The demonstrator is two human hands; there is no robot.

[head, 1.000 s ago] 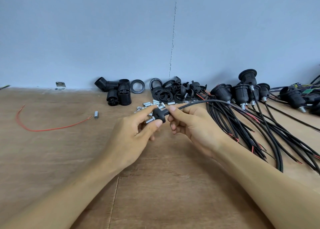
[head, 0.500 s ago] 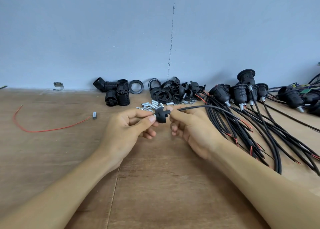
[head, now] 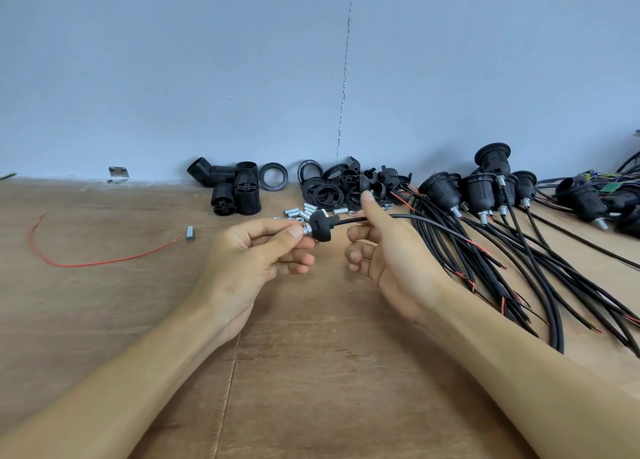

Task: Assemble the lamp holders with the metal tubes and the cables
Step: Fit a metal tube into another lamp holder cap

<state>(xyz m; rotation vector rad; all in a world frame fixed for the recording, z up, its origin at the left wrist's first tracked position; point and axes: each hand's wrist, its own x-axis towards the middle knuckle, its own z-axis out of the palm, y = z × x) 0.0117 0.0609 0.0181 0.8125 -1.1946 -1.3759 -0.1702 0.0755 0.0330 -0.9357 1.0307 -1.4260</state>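
Pinched tight between thumb and fingertip, the left hand has a short metal tube in its grip, and that tube is seated in the neck of a black holder cap held up off the counter. From the cap's other face a black cable comes out and runs straight into the right hand. That grip is narrow and looks loose: fingers curled round the cable, one digit lifted clear. How firmly it holds, I can't say.

So I'd call this the threading step: tube and cap are together, and the cable looks to be through them. Next, I reckon, the cable needs drawing along until the cap sits where it belongs, left hand steadying the tube so it doesn't back out. Then a threaded body wants fetching.

Just past the hands lie loose metal tubes, and a stray tube sits off left, near a red wire. To the right fans a cable bundle, leading up to finished holders. Against the wall are a heap of black rings and caps and the threaded bodies.
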